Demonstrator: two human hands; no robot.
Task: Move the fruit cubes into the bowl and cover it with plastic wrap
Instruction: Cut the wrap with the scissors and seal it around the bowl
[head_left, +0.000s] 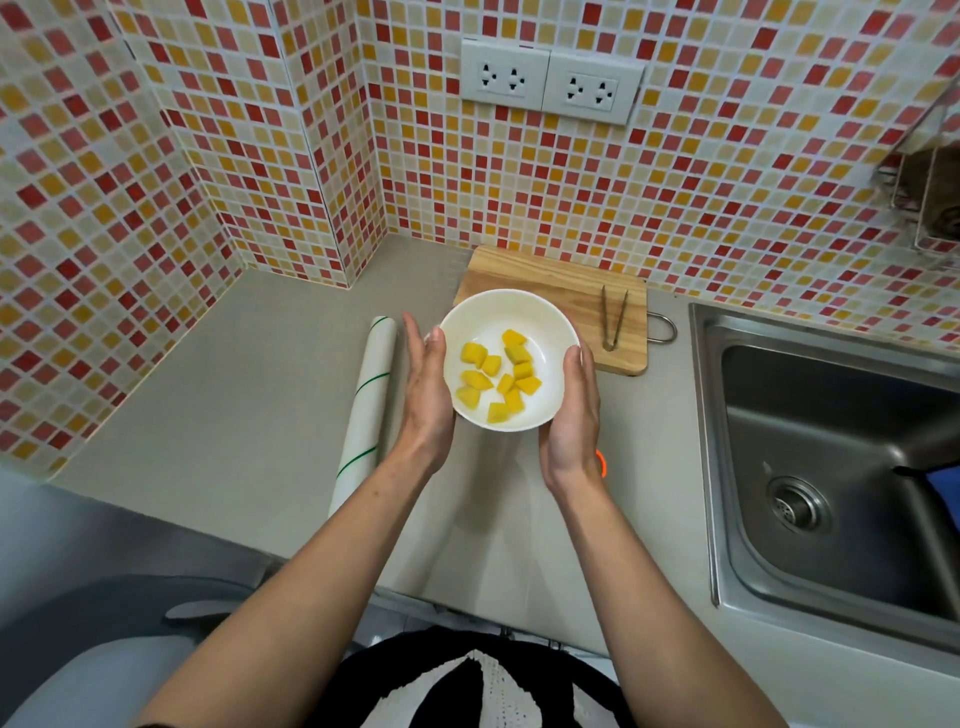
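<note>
Both hands cup a white bowl (511, 322) from opp. sides, w/ the bowl over the front edge of a wooden cutting board (556, 280) and the grey counter (249, 395); can't tell if the bowl rests on the surface or is raised off it. Left hand (427, 395) lies flat against the bowl's left wall, fingers straight and close together, thumb up at the rim. Right hand (571, 415) wraps the right side and lower edge, fingers curled under and mostly hidden, thumb pressed to the rim. Inside the bowl sit yellow fruit cubes (496, 382), approx. ten, loose in a cluster across the bottom, some touching. No wrap over the bowl; its top is open. A roll of plastic wrap (366, 410), white w/ thin green stripes, lies on the counter just left of the left hand, running near-to-far, not touched by either hand. On the board's right part lies a pair of metal tongs (612, 319), tips toward the wall, apart from the bowl. A metal hanging loop sticks out from the board's right edge. Right of that is a steel sink (831, 415) w/ a round drain (795, 504). Wall behind is small mosaic tile in red, orange and cream, w/ two white outlet plates (550, 80) above the board.
</note>
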